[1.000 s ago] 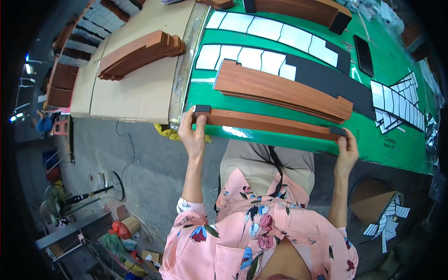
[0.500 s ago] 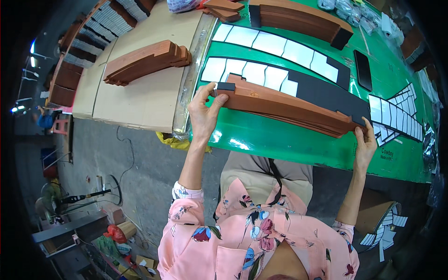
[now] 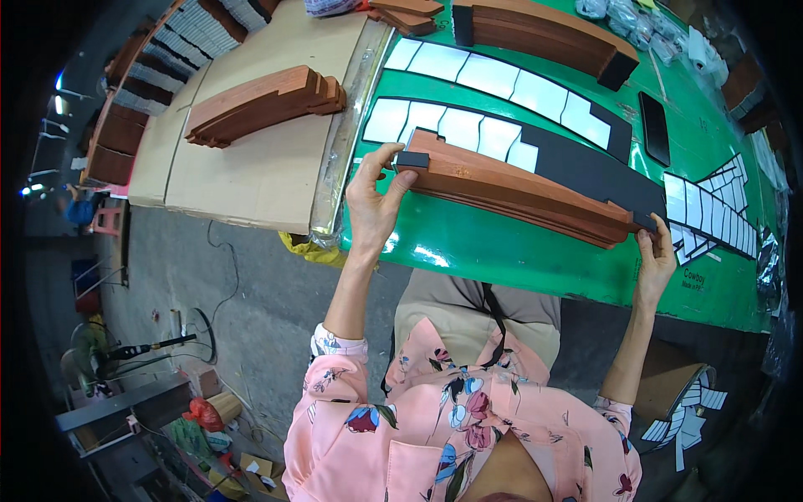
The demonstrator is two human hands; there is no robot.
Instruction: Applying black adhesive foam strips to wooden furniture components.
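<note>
Between my two hands is a stack of curved reddish-brown wooden strips [image 3: 519, 189] with a black pad at each end. My left hand [image 3: 374, 201] pinches its left end, thumb and fingers around the black pad. At the other end, the fingers of my right hand [image 3: 656, 255] close on the black pad there. The stack is over the near part of a green-covered table [image 3: 502, 255]. Just behind it lies a black curved sheet [image 3: 577, 171] bearing white pieces, partly hidden by the wood. A similar sheet [image 3: 493, 79] with white pieces lies farther back.
Left, another wooden stack [image 3: 268, 105] rests on cardboard [image 3: 242, 184]. A larger curved wooden stack with black ends [image 3: 544, 38] sits at the back. A black phone [image 3: 654, 128], crossed white-pieced strips [image 3: 711, 213] and plastic bags [image 3: 623, 25] lie right. White scraps [image 3: 686, 414] hang from a bin below.
The left end of the wooden stack, with my left hand, has shifted slightly right and toward me. My right hand stays nearly in place. Both hands keep their hold.
</note>
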